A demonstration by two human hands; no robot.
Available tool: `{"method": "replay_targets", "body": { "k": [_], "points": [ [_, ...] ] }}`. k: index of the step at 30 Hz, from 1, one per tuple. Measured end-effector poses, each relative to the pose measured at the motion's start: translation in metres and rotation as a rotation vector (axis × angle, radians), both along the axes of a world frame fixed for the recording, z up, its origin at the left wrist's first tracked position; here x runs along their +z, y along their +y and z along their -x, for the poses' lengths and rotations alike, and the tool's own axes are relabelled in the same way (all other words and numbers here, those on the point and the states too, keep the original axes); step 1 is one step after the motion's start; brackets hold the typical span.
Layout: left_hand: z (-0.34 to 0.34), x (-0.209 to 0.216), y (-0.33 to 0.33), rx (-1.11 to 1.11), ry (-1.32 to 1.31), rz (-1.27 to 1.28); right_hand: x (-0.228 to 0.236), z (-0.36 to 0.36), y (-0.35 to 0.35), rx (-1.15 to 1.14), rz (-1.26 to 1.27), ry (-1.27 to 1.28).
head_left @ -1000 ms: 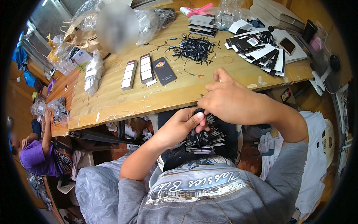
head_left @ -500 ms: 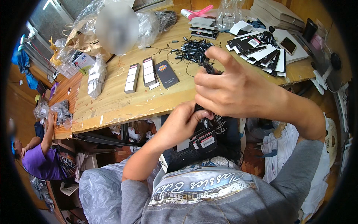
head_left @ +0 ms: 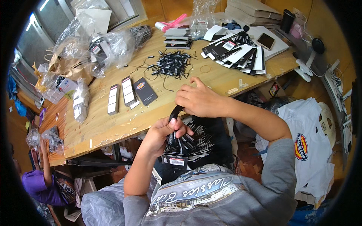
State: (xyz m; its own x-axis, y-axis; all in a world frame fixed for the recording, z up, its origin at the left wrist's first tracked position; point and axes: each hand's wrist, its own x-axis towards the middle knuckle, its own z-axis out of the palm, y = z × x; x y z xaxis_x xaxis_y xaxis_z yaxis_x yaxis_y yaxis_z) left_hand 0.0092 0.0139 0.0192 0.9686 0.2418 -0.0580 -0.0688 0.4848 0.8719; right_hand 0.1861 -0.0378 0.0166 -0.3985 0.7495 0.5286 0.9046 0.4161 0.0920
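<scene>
My left hand [head_left: 163, 135] grips a thick fan of black hang tags [head_left: 190, 143] on strings, held just below the wooden table's front edge [head_left: 113, 130]. My right hand [head_left: 198, 101] is closed above it, pinching a single black tag [head_left: 175, 112] that stands up out of the bunch. One tag with a white barcode label [head_left: 177, 161] hangs at the bottom of the bunch. On the table beyond my hands lies a loose heap of black string fasteners [head_left: 171, 64].
Three flat tag stacks [head_left: 128, 94] lie left of my hands. A fan of black and white cards [head_left: 235, 52] and a phone [head_left: 266, 40] sit at the right. Plastic bags [head_left: 102, 49] crowd the far left. Another person in purple [head_left: 39, 184] sits lower left. A white shirt [head_left: 309, 139] lies at the right.
My right hand dropped from up over the table back down to the bunch and now pinches one tag. The left hand kept holding the bunch.
</scene>
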Motion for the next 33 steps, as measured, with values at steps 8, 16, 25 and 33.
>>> {"method": "replay_targets", "body": {
  "k": [8, 16, 25, 33],
  "points": [
    [-0.008, 0.004, -0.01, -0.07, 0.131, -0.161, 0.034, 0.007, -0.018, 0.284, 0.785, 0.442],
    [-0.006, 0.007, -0.006, -0.063, 0.202, -0.287, 0.039, 0.009, -0.03, 0.09, 0.87, 0.393],
    [0.0, 0.009, 0.001, -0.104, 0.128, -0.511, 0.064, 0.013, -0.03, 0.122, 0.01, -0.389],
    [0.005, 0.018, 0.007, 0.043, 0.132, -0.819, 0.079, 0.026, -0.018, 0.153, -0.124, -0.561]
  ]
}}
